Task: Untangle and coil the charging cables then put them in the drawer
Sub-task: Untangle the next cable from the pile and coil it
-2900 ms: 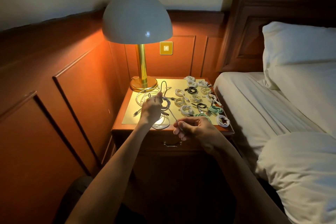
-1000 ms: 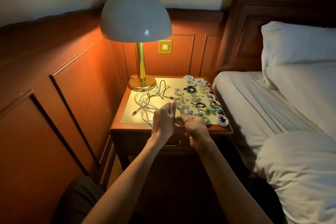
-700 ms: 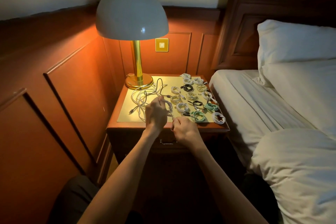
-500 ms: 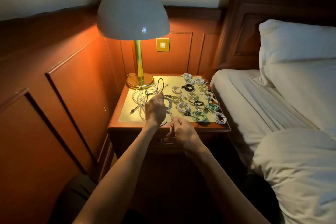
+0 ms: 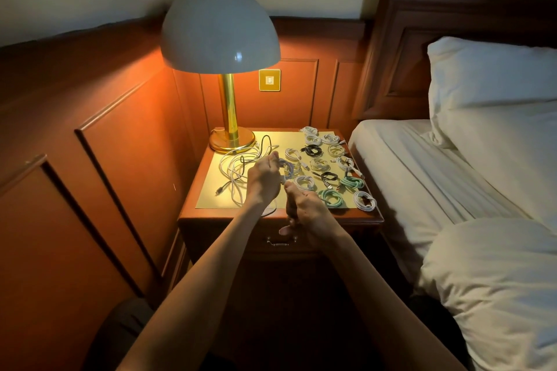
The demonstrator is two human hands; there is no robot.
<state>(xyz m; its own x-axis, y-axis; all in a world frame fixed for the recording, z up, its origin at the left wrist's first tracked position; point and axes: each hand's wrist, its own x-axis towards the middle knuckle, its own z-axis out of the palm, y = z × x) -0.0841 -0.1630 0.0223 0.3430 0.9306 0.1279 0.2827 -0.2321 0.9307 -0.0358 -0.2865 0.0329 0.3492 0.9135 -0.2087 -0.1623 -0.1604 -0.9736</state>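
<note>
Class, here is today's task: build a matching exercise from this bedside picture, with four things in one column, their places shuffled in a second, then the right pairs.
1 lamp
2 loose cable tangle
3 green coils
4 drawer handle

A front right of the mat
B on the front of the nightstand, below its top
C back left corner of the nightstand
D left half of the mat

Pairs: 1-C; 2-D; 3-A; 4-B

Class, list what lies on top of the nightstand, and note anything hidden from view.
A lamp, a loose cable tangle and rows of coiled cables lie on a gold mat. The left hand and right hand, holding one cable, cover part of the mat.
</note>
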